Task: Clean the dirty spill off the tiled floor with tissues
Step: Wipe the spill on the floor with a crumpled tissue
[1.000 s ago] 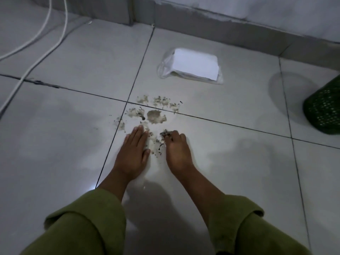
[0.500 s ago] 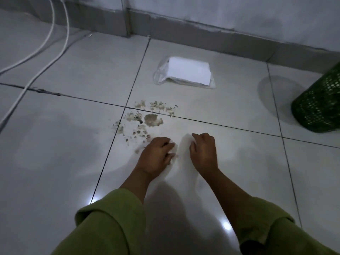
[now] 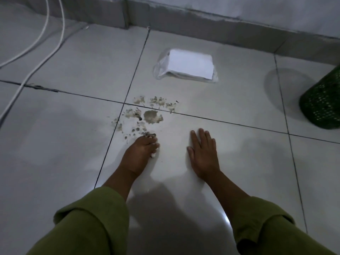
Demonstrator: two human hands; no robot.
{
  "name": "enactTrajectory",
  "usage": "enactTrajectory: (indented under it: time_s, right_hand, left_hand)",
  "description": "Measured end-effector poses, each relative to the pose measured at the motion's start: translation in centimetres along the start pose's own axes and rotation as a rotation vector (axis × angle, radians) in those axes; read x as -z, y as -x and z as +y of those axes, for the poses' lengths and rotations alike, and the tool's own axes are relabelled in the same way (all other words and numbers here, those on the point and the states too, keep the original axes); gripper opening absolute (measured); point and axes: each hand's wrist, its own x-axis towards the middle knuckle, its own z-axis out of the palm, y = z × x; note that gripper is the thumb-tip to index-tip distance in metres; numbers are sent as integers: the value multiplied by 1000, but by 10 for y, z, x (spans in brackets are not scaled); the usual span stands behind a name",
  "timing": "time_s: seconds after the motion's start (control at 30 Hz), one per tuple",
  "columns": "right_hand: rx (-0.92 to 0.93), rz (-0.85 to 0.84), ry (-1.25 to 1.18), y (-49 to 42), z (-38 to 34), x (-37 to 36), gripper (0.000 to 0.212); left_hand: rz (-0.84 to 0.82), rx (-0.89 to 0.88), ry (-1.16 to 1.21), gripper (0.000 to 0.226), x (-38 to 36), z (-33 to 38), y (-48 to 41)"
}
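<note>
Head view looks down on a pale tiled floor (image 3: 55, 148), where the spill (image 3: 150, 115), a patch of grey-brown clumps and dark specks, lies across the crossing of two grout lines. The left hand (image 3: 138, 155) sits at the near edge of the spill, its fingers (image 3: 147, 143) curled tight around a crumpled tissue (image 3: 153, 155). Only small white scraps of the tissue peep out beside the curled fingers. Dark crumbs cling at the fingertips, which touch the nearest specks of the spill.

The right hand (image 3: 203, 155) lies to the right of the spill and nearer the person, clear of the dirt. Its palm is flat on the tile, the fingers are straight and a little spread, the thumb points out to the side, and it holds nothing.

Beyond the spill, toward the wall and slightly to the right, a pack of tissues (image 3: 189, 65) rests flat on the floor in clear wrap, apart from the dirt. Well to the right of the spill stands a green mesh basket (image 3: 323, 107), cut off by the picture's edge. Well to the left of the spill two white cables (image 3: 46, 32) run along the floor from the wall side. On the near side of the spill, a green sleeve (image 3: 95, 218) covers each forearm up to the wrist
</note>
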Motion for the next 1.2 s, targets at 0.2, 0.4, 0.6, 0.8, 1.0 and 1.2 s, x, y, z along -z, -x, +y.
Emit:
enactTrajectory:
  time_s: [0.2,0.4,0.6,0.8,1.0,1.2]
  right_hand:
    - [-13,-67,0,0,-3,11,62]
    - [-9,-150,-10,-1,-4,26,55]
    - [-11,-216,-63,10,-4,49,60]
    - [-32,-162,-111,17,10,81,58]
    - [-3,7,-39,16,51,129,50]
    - [-62,172,-29,3,101,198,45]
  left_hand:
    - [-37,-258,-425,26,5,-17,0]
    - [101,-115,-438,13,-5,-13,16]
    - [-22,-84,-547,16,-3,0,23]
    - [-6,-139,-542,13,-11,30,21]
    - [18,-355,-512,11,-48,92,4]
    - [-14,-495,-459,12,-101,159,-12]
